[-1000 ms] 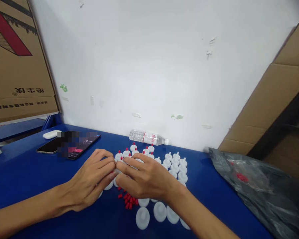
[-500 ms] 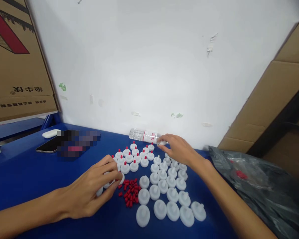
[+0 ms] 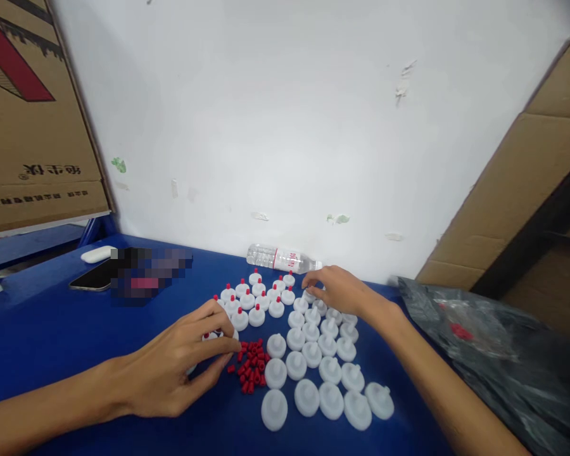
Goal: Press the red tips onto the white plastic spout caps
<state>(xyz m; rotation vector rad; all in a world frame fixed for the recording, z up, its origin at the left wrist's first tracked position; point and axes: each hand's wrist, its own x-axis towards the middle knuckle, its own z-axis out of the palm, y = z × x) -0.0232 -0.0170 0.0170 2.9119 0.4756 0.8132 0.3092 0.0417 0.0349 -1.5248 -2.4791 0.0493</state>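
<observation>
My left hand (image 3: pixel 185 358) is low over the table at the left of a pile of small red tip caps (image 3: pixel 253 367). Its thumb and forefinger are bent and slightly apart at the edge of the pile, and nothing shows between them. Over the far end of the bare white nozzle caps (image 3: pixel 330 370), my right hand (image 3: pixel 339 290) has its fingertips closed around the top of one white nozzle cap (image 3: pixel 308 296), which rests on the table. White nozzle caps with red tips (image 3: pixel 256 315) stand grouped behind my left hand, which hides some of them.
A clear plastic bottle (image 3: pixel 282 258) lies along the wall. At the left are a dark phone (image 3: pixel 90 275), a white case (image 3: pixel 97 254) and a pixelated patch. A grey plastic bag (image 3: pixel 494 354) lies at the right. Cardboard (image 3: pixel 38 139) stands at the left.
My right hand has come back from the bottle's cap end to a white nozzle cap. My left fingertips have shifted slightly right and down to the red pile; the thumb and forefinger are farther apart.
</observation>
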